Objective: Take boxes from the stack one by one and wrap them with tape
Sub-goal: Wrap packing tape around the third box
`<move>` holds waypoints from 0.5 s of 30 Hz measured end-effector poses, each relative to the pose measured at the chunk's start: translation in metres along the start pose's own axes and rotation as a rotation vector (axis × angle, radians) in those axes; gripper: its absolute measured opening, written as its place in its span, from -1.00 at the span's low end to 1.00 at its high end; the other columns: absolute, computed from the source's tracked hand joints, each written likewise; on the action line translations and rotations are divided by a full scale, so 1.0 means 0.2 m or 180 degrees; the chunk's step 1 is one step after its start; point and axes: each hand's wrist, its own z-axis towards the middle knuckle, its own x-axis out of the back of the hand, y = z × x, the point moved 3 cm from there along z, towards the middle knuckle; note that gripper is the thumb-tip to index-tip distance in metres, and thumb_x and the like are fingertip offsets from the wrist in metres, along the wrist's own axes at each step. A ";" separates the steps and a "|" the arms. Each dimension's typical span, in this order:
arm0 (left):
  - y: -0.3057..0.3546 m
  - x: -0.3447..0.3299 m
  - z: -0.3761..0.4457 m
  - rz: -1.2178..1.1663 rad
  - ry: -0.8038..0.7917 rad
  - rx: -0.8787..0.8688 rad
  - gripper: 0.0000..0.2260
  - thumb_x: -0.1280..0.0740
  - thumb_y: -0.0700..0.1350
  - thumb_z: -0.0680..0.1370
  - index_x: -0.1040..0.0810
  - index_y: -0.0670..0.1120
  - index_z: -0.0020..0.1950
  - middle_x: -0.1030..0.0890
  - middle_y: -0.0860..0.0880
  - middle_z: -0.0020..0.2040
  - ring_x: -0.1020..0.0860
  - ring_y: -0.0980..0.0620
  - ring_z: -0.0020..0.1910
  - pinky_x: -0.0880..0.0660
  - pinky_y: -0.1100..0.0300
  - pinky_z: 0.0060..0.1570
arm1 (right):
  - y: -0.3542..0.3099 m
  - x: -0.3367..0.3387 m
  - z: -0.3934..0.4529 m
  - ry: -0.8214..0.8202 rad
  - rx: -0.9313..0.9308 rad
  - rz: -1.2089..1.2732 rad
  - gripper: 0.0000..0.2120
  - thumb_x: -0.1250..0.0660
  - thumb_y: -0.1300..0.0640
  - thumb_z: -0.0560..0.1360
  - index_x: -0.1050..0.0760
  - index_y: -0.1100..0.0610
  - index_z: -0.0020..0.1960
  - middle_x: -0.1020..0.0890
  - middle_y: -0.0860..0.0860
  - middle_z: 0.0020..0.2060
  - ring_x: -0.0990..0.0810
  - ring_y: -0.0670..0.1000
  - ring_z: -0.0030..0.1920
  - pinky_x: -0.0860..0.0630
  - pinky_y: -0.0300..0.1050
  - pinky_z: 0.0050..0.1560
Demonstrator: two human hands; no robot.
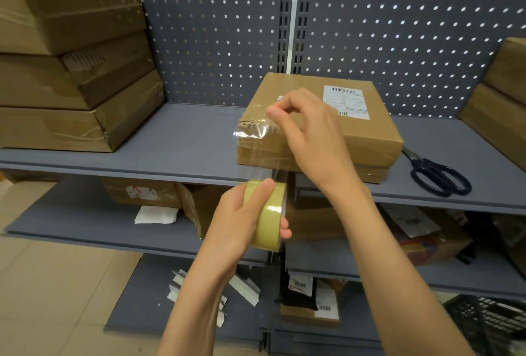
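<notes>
Head camera view, looking down at grey metal shelving with a pegboard back.

At lower centre of the frame, the left hand (pixel 236 221) is gripping a pale yellow roll of clear packing tape (pixel 266 214), fingers curled round its rim and thumb on top, apparently to steady it while tape is paying out. Just above, at centre, the right hand (pixel 307 133) is pinching the free end of a clear strip of tape (pixel 256 142) between thumb and fingertips, stretching it up from the roll; the strip is hanging taut in front of the box's near left corner, probably so it can be laid down flat.

The flat brown cardboard box with a white barcode label (pixel 336 128) is lying at centre on the grey shelf (pixel 176 139), near its front edge, within easy reach for wrapping.

At upper left, a stack of brown taped boxes (pixel 71 71) is sitting on the same shelf. At far right, more brown boxes (pixel 503 99) are showing at the frame edge. Dark-handled scissors (pixel 438 176) are lying just right of the box, seemingly ready for cutting the tape.
</notes>
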 end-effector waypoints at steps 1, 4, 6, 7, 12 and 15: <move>0.02 -0.01 0.00 -0.0031 0.0048 -0.0064 -0.77 -0.21 -0.01 0.62 -0.49 -0.16 -0.09 -0.61 -0.12 -0.42 -0.60 -0.03 -0.46 -0.54 0.19 -0.41 | 0.02 0.01 0.03 -0.0016 -0.0044 -0.0008 -0.86 -0.28 0.15 0.56 -0.52 0.15 -0.16 -0.56 -0.05 -0.20 -0.49 -0.13 -0.16 -0.39 -0.25 -0.08; 0.08 -0.04 0.00 -0.0313 0.0094 -0.0202 -0.78 -0.20 0.00 0.61 -0.47 -0.15 -0.05 -0.59 -0.15 -0.42 -0.60 -0.06 -0.46 -0.57 0.16 -0.41 | 0.05 0.00 0.12 -0.0086 -0.0177 -0.0011 -0.82 -0.31 0.11 0.55 -0.58 0.20 -0.13 -0.62 -0.03 -0.19 -0.51 -0.14 -0.15 -0.41 -0.27 -0.07; 0.12 -0.05 0.02 -0.0407 0.0078 -0.0260 -0.78 -0.20 0.01 0.61 -0.47 -0.14 -0.03 -0.60 -0.16 -0.40 -0.60 -0.07 -0.46 -0.57 0.15 -0.39 | 0.06 -0.01 0.17 -0.0080 -0.0241 -0.0016 -0.82 -0.31 0.10 0.54 -0.59 0.20 -0.11 -0.63 -0.02 -0.19 -0.53 -0.11 -0.15 -0.42 -0.28 -0.09; 0.13 -0.05 0.02 -0.0377 0.0067 -0.0289 -0.78 -0.20 0.01 0.61 -0.47 -0.13 -0.02 -0.61 -0.16 -0.39 -0.60 -0.08 -0.44 -0.58 0.13 -0.37 | 0.08 -0.01 0.20 -0.0054 -0.0297 -0.0032 -0.82 -0.31 0.10 0.54 -0.59 0.19 -0.11 -0.63 -0.02 -0.20 -0.55 -0.09 -0.14 -0.42 -0.27 -0.09; 0.19 -0.01 0.04 -0.0326 0.0119 -0.0391 -0.83 -0.20 -0.05 0.62 -0.48 -0.13 0.01 -0.63 -0.14 -0.40 -0.63 -0.07 -0.42 -0.59 0.14 -0.37 | 0.18 -0.04 0.28 -0.0147 -0.0538 -0.0214 -0.84 -0.32 0.07 0.53 -0.60 0.13 -0.13 -0.64 -0.04 -0.21 -0.57 -0.04 -0.14 -0.50 -0.05 -0.06; 0.20 -0.02 0.07 -0.0404 0.0060 -0.0351 -0.84 -0.20 -0.06 0.63 -0.48 -0.14 0.02 -0.64 -0.14 -0.39 -0.64 -0.06 -0.41 -0.59 0.18 -0.38 | 0.20 -0.09 0.30 -0.0196 -0.0575 -0.0338 -0.85 -0.32 0.06 0.53 -0.61 0.11 -0.12 -0.64 -0.06 -0.21 -0.57 -0.05 -0.14 -0.51 -0.02 -0.06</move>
